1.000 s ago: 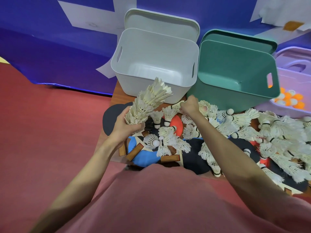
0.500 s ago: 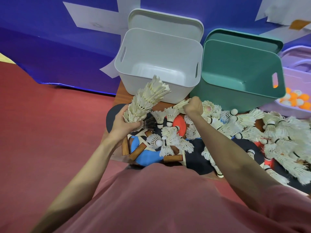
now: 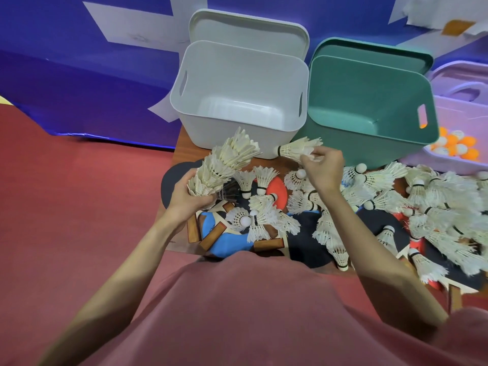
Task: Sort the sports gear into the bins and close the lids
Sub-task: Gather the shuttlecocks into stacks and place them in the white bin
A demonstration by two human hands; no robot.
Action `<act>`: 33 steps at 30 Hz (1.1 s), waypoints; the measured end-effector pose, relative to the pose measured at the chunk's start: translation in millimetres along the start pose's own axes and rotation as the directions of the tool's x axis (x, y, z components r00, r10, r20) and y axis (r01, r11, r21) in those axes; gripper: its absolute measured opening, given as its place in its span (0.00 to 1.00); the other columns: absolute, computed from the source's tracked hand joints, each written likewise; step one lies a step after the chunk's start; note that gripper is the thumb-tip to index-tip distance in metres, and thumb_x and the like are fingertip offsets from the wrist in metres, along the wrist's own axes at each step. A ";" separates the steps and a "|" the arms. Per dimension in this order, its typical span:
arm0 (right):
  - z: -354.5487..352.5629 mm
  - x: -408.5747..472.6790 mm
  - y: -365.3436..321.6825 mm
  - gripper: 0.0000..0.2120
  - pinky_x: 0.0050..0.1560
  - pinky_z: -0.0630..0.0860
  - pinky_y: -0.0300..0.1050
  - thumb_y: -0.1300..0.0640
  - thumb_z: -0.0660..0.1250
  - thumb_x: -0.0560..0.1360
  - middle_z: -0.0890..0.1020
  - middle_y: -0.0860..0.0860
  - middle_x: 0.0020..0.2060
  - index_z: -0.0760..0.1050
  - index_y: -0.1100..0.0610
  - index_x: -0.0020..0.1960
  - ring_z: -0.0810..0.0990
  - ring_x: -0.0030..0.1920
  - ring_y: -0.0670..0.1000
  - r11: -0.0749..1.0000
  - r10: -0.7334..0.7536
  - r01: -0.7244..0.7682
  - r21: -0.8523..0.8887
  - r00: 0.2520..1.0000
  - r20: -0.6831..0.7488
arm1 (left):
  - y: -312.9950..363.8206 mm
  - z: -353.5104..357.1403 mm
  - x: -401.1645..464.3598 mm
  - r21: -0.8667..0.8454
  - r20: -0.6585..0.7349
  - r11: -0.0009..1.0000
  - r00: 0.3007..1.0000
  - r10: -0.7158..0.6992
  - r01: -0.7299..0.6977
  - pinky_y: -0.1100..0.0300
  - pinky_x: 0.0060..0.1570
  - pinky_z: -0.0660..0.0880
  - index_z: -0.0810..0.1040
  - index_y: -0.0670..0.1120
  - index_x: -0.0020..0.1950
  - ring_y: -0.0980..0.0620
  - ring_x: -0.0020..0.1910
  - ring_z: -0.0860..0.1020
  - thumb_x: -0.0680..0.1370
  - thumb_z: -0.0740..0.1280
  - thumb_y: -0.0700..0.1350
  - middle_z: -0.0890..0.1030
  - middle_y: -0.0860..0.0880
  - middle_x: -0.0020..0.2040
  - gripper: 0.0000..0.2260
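Both hands busy with shuttlecocks just in front of the white bin [image 3: 239,101].

Left hand [image 3: 186,196] curled round the base of a nested shuttlecock stack [image 3: 224,162], tilted up toward the white bin's near wall. Right hand [image 3: 323,167] raised, wrist bent, fingertips pinching the feathers of a single shuttlecock [image 3: 298,150], cork pointing at the white bin. Loose shuttlecocks [image 3: 435,196] heaped right of it.

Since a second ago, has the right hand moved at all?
Yes. The right hand, pinching a shuttlecock, has lifted off the pile and now sits nearer the green bin, beside its front wall.
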State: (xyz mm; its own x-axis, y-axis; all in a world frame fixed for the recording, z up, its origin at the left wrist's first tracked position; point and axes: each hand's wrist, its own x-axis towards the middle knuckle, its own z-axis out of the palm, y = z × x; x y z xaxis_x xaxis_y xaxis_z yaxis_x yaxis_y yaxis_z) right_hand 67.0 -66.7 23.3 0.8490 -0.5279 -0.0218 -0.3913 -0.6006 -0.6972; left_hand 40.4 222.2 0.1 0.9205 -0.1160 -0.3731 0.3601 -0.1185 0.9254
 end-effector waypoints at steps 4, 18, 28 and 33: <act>-35.7 -10.3 -23.4 0.10 0.41 0.75 0.29 0.64 0.73 0.69 0.82 0.46 0.40 0.81 0.62 0.50 0.79 0.37 0.32 0.923 -0.048 0.039 0.382 0.999 0.012 | -2.8 1.2 2.7 0.048 0.028 0.999 1.000 0.000 -0.001 0.62 0.37 0.77 0.76 0.47 0.56 0.56 0.39 0.78 0.68 0.70 0.25 0.80 0.50 0.43 0.23; -57.6 29.8 -36.9 0.14 0.38 0.70 0.45 0.51 0.72 0.70 0.82 0.66 0.46 0.80 0.56 0.53 0.75 0.33 0.55 0.920 -0.325 0.179 0.349 0.845 0.424 | 68.5 11.0 40.5 0.327 0.144 0.926 0.979 0.147 -0.187 0.53 0.39 0.78 0.72 0.49 0.59 0.53 0.43 0.77 0.65 0.75 0.35 0.78 0.49 0.47 0.26; -63.9 121.5 -81.4 0.26 0.29 0.69 0.32 0.70 0.75 0.66 0.79 0.49 0.39 0.73 0.63 0.62 0.67 0.23 0.41 0.933 -0.343 0.244 0.266 0.830 0.439 | 172.7 13.8 115.8 0.536 0.146 0.794 0.958 0.248 -0.287 0.61 0.38 0.80 0.71 0.48 0.62 0.52 0.38 0.76 0.69 0.70 0.32 0.76 0.47 0.47 0.24; -34.9 163.4 -85.4 0.27 0.41 0.77 0.52 0.67 0.79 0.59 0.82 0.66 0.44 0.78 0.63 0.57 0.75 0.37 0.52 0.970 -0.241 0.195 0.144 0.845 0.477 | 181.5 15.9 170.2 0.599 0.231 0.758 0.962 0.144 -0.257 0.51 0.40 0.82 0.71 0.48 0.59 0.50 0.41 0.77 0.69 0.71 0.31 0.75 0.47 0.49 0.23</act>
State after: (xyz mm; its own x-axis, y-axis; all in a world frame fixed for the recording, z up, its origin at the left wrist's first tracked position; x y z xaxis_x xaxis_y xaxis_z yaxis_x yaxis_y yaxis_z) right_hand 226.8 -122.7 104.3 0.9812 -0.0153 -0.1922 -0.1629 -0.5990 -0.7840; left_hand 260.1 165.3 103.5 0.9026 -0.3562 -0.2415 -0.0544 -0.6512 0.7570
